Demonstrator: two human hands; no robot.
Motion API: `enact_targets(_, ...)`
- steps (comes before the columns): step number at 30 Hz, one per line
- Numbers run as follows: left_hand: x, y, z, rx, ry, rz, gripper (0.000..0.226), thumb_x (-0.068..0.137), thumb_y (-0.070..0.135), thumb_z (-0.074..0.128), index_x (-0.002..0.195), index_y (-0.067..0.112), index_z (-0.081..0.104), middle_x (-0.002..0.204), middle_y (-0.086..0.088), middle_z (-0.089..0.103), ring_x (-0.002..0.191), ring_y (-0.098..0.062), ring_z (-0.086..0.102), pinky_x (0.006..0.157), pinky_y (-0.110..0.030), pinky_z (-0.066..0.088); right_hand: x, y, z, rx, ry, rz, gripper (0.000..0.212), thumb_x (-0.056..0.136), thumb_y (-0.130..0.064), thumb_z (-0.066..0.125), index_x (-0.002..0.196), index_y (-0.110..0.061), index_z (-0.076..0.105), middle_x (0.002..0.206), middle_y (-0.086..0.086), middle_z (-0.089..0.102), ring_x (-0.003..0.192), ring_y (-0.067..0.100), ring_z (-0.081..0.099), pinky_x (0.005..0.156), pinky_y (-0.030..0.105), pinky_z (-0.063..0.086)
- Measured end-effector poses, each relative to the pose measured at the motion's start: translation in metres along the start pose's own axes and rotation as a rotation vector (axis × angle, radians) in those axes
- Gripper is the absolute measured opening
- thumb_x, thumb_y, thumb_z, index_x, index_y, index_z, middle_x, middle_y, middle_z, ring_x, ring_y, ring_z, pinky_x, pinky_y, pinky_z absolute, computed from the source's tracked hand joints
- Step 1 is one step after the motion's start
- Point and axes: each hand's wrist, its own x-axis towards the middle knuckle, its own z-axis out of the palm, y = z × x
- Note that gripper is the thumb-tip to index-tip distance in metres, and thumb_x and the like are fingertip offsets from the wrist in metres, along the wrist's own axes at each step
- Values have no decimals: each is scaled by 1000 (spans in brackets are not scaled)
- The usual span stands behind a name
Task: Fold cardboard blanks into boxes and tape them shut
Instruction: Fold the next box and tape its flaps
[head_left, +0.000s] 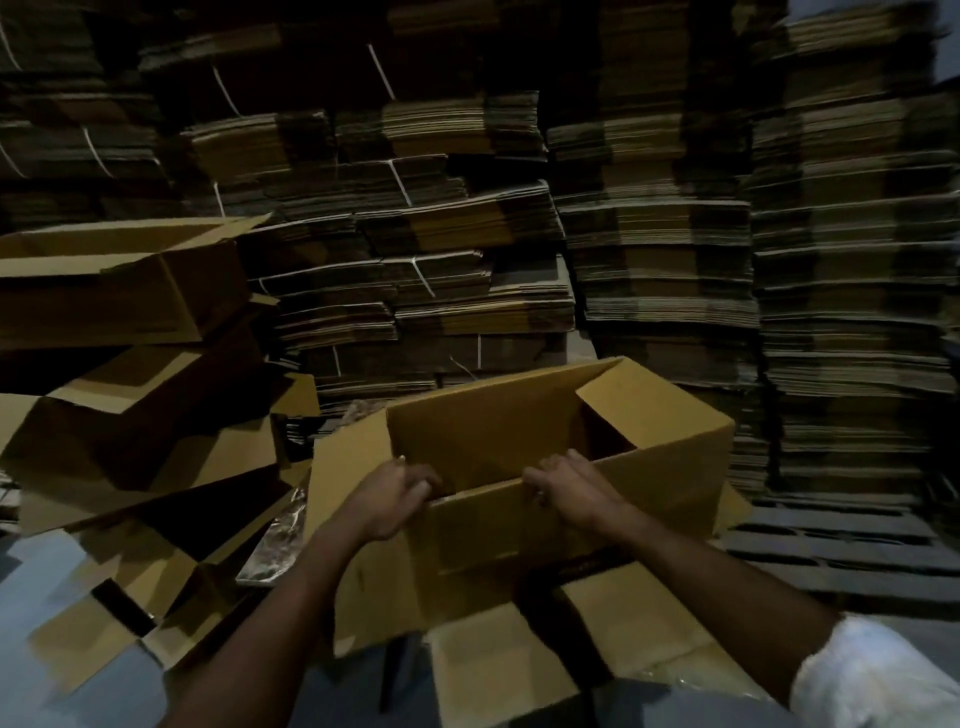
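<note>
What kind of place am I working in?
Likely a carton storeroom or warehouse: tied stacks of flat blanks behind, opened boxes piled at left, a pallet at right.

A dim cardboard warehouse is shown: the back is filled with tall stacks of flat cardboard (649, 249), some tied with white string (400, 183); made-up boxes (119, 291) are heaped at left, and a pallet (831, 540) is laid at right.
</note>
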Motion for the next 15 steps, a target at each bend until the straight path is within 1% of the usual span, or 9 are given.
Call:
enact_targets(2,2,15,12,136,-144,11,41,95,66,46,123,40,60,114,14,62,110,-10,56,99,-39,46,6,-10,3,31,-38,34,18,101,-38,54,118,-33,58,118,-3,58,108,14,46,88,35,36)
enact_targets(3,0,20,20,195,-184,2,52,89,72,51,131,40,54,120,15,59,116,-10,52,105,-40,42,11,-12,7,28,-50,45,20,101,-37,57,119,-31,60,118,-2,61,111,17,51,91,36,40)
enact_targets(5,-1,22,37,296,-122,-28,68,83,58,71,141,34,45,129,11,56,122,-14,49,105,-39,41,19,-10,9,71,-103,103,23,101,-44,55,115,-29,66,112,-1,67,107,19,59,96,40,48)
enact_targets(6,-2,19,46,328,-53,-35,67,83,48,75,140,31,45,131,7,58,121,-18,53,101,-36,43,24,-6,9,142,-158,169,34,102,-53,48,113,-28,68,110,0,68,104,19,61,97,43,49)
enact_targets(8,-3,14,59,368,58,8,56,86,36,71,137,26,49,126,1,64,112,-21,61,89,-33,48,32,6,2,300,-288,347,66,101,-69,26,122,-22,68,126,7,66,116,25,60,105,49,46)
enact_targets(10,-7,10,67,384,150,74,55,84,35,73,134,23,53,111,0,71,95,-21,69,73,-30,50,41,23,-4,366,-373,533,82,99,-73,18,143,-14,54,152,15,48,137,34,47,113,54,37)
enact_targets(12,-11,5,72,421,201,132,62,68,40,85,121,24,59,87,6,73,68,-12,68,54,-21,44,45,42,-2,421,-439,708,79,101,-69,24,155,-13,37,163,17,30,147,38,33,117,53,31)
enact_targets(13,-13,4,73,438,194,153,64,60,42,89,116,24,62,78,10,71,58,-8,64,48,-18,41,48,50,0,413,-480,749,75,103,-64,28,157,-13,32,164,17,27,148,38,30,118,51,30)
enact_targets(15,-15,0,77,465,203,192,68,58,40,92,117,22,64,77,10,71,53,-5,62,46,-18,45,44,64,6,389,-557,776,67,106,-54,34,158,-12,29,165,17,26,148,39,29,120,50,28)
